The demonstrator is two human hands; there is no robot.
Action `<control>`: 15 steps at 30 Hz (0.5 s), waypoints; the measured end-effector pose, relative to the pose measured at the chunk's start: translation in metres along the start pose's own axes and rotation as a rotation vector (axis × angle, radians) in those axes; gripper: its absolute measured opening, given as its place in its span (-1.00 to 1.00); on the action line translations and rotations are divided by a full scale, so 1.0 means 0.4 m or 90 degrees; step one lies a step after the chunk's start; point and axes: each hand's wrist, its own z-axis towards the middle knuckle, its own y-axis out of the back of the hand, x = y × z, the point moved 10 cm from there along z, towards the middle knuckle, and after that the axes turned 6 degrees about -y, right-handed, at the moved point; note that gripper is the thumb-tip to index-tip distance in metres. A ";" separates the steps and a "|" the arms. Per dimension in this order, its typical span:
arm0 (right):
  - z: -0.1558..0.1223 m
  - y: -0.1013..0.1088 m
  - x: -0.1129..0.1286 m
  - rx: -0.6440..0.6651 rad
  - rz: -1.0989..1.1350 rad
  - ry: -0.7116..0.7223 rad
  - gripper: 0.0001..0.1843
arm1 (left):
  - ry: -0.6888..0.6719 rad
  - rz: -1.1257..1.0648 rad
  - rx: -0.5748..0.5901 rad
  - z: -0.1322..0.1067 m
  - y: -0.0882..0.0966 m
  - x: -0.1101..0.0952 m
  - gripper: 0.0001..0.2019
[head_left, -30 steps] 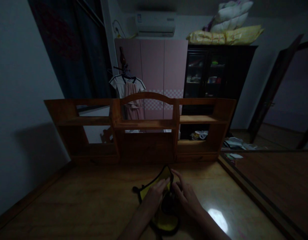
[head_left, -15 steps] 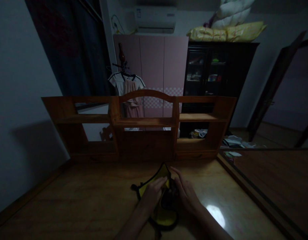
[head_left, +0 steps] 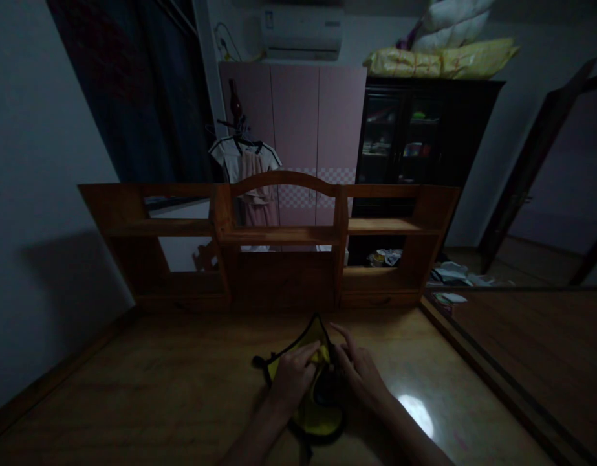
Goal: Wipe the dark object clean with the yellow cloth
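A yellow fabric piece with black edging lies on the wooden surface, with short dark straps or tabs at its left and lower edges. What kind of article it is cannot be made out in the dim light. My left hand rests over its middle, fingers closed on a bright yellow fold. On the other side, my right hand grips the dark right edge between thumb and curled fingers, while the index finger points up and away. The hands are close together, and the fingertips of the right one are partly lost in shadow.
Behind the fabric stands a low wooden shelf unit across the far edge of the wooden tabletop. A raised wooden rim runs along the right side. A wall borders the left.
My left hand has shifted slightly left and flattened over the fold. My right hand's fingers have curled in more at the dark edge. The fabric has barely moved.
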 end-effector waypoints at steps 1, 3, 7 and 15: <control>0.000 -0.001 0.002 0.004 -0.002 0.006 -0.52 | -0.009 -0.001 0.007 0.000 -0.002 -0.002 -0.49; -0.001 0.000 0.006 0.010 -0.004 0.017 -0.52 | -0.041 -0.002 0.037 0.002 -0.007 -0.013 -0.47; -0.003 0.001 0.014 0.028 -0.005 0.039 -0.50 | -0.105 0.009 0.094 0.006 -0.012 -0.035 -0.41; -0.010 -0.004 0.035 0.055 -0.022 0.077 -0.44 | -0.063 -0.060 0.117 0.017 -0.001 -0.034 -0.59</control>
